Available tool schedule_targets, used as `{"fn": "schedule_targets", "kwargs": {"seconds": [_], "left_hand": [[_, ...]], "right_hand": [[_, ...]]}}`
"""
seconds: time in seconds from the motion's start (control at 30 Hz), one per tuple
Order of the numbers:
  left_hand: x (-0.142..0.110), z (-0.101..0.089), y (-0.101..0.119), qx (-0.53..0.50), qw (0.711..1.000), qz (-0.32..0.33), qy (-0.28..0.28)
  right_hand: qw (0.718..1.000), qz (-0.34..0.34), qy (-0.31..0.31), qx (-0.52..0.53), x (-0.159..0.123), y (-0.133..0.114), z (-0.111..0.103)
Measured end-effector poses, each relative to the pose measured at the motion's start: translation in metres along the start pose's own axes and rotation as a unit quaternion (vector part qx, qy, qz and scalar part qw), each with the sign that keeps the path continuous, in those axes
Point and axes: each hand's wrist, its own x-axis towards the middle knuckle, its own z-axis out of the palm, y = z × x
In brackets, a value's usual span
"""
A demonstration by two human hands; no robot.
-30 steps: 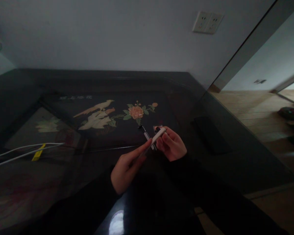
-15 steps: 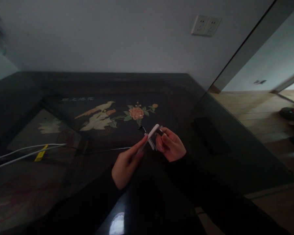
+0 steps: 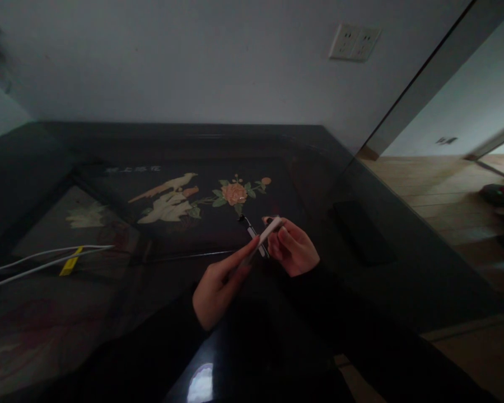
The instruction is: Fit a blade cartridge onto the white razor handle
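Note:
Over the dark tabletop, my left hand (image 3: 216, 294) pinches a slim, flat white piece (image 3: 269, 229) between thumb and fingers. The piece is tilted and seen nearly edge-on, so its kind is unclear. My right hand (image 3: 296, 246) is closed at its far end, fingers curled in. A small dark bit shows by those fingertips; whether it is a separate thing I cannot tell. Just behind the white piece lies a thin tool (image 3: 251, 230) with a pale handle and a bent dark tip, partly hidden by my hands.
The glossy dark table (image 3: 306, 162) has inlaid birds and a flower (image 3: 234, 193). White cables (image 3: 46, 254) with a yellow tag (image 3: 71, 262) lie at left. A flat black object (image 3: 363, 232) rests at right. Wall sockets (image 3: 355, 42) are above; wooden floor lies beyond the right edge.
The white piece has shifted slightly right and toward my right hand, its end now against the right fingertips. My left hand has moved a little to the right with it.

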Motion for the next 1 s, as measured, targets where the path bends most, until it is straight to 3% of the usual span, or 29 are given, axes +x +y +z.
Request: {"fn": "schedule_targets", "kwargs": {"seconds": [0.43, 1.0], "left_hand": [[0.0046, -0.0031, -0.0044, 0.011, 0.999, -0.008, 0.041], [-0.0015, 0.0000, 0.0023, -0.012, 1.000, 0.008, -0.020]], "right_hand": [[1.000, -0.014, -0.011, -0.004, -0.0020, -0.0023, 0.0051], [1.000, -0.007, 0.007, -0.013, -0.0015, -0.0020, 0.0019]]}}
